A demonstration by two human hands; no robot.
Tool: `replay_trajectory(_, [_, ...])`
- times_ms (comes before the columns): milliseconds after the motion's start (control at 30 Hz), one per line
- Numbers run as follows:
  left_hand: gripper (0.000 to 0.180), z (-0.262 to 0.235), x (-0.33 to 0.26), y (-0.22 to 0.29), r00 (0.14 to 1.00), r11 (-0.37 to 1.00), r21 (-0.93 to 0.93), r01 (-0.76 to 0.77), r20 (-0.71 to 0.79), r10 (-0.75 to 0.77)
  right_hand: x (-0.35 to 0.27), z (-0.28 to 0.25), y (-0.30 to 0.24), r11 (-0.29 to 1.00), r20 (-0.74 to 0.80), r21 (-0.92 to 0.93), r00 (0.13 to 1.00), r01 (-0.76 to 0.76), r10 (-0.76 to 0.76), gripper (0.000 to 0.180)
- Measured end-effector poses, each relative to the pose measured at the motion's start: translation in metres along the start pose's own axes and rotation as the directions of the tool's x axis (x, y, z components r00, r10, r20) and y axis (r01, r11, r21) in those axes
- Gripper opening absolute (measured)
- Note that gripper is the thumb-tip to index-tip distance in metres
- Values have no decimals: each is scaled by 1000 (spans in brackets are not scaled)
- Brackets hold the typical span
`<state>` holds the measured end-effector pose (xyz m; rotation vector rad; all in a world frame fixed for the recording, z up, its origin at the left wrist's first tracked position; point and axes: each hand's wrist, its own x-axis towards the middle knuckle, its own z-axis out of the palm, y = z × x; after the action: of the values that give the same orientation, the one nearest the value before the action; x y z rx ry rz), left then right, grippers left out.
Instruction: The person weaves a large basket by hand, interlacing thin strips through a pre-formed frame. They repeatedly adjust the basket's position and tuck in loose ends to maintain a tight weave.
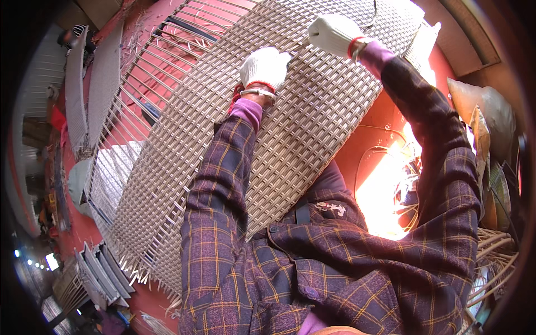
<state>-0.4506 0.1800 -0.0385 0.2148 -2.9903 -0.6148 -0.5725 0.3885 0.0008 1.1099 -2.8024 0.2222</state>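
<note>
**Both hands on woven panel, upper end**

Left hand (264, 68): white glove, fingers curled together, knuckles down on the panel (234, 162). Looks pressed against the weave, maybe pinching a strand; grip itself is hidden under the glove, so I can't tell if it's clamped on anything.

Right hand (334, 33): white glove, closed into a loose fist just right of and above the left, near the panel's top edge. A thin strand (373, 14) runs off past it to the right; can't tell whether the fingers hold it.

Panel: big flat grid of pale cane-like strips, tilted, running from under both hands down and left, across the person's lap. Finished weave sits directly below the hands; to the left of the left hand it thins to bare ribs (167, 50) with open gaps. Far lower-left end has loose strip ends (139, 268) sticking out.

Handling, my read:
- Light for its size, but floppy over that span; will flex if lifted by one corner.
- Strips springy, smooth, probably slick under cotton gloves.
- Loose ends brittle, will snag or snap.
- Best hold: along the woven edge, two hands apart, not by single ribs.

Right of right hand: red floor (385, 117), coil of spare strips (497, 251) well below.
</note>
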Motion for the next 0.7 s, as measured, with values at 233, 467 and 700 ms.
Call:
replay_trajectory(233, [52,4,-2,2,999,998,19,54,-2,-54,42,3,20,975,71,37,973,218,-220,20])
replay_trajectory(467, [54,-3,-8,9,993,993,9,117,0,-117,57,1,13,951,149,138,944,276,-295,21])
replay_trajectory(700, [53,-3,-8,10,992,993,-10,119,-28,-119,61,-4,14,928,174,211,923,307,-344,21])
